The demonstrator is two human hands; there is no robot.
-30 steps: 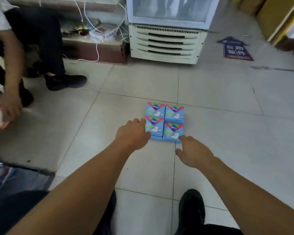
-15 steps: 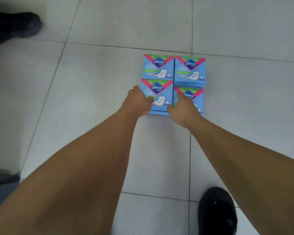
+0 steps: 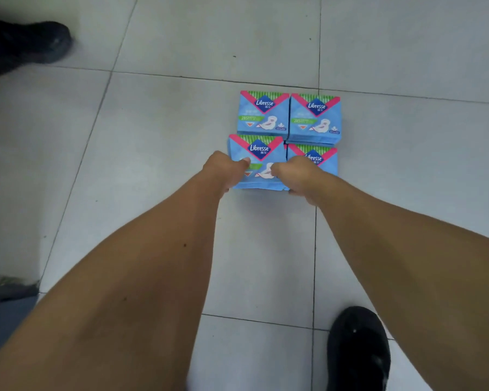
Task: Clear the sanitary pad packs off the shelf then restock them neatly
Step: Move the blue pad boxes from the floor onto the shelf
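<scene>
Blue Libresse sanitary pad packs lie in a two-by-two block on the tiled floor. The near left pack point(image 3: 259, 153) is gripped from both sides: my left hand point(image 3: 223, 172) holds its left edge with the thumb on top, and my right hand point(image 3: 295, 174) holds its right edge. This pack sits slightly raised and nearer than its neighbours. The near right pack point(image 3: 319, 159) is partly hidden behind my right hand. The far left pack point(image 3: 263, 114) and far right pack point(image 3: 315, 118) lie untouched. No shelf is in view.
My black shoe point(image 3: 357, 348) stands on the tiles at the lower right. Another person's black shoe point(image 3: 26, 46) is at the upper left. A dark grey object point(image 3: 3, 306) shows at the lower left edge.
A second ago my hands hovered before the packs and the room was in view. The camera tilted down, both hands closed on the near left pack, and it has shifted slightly towards me.
</scene>
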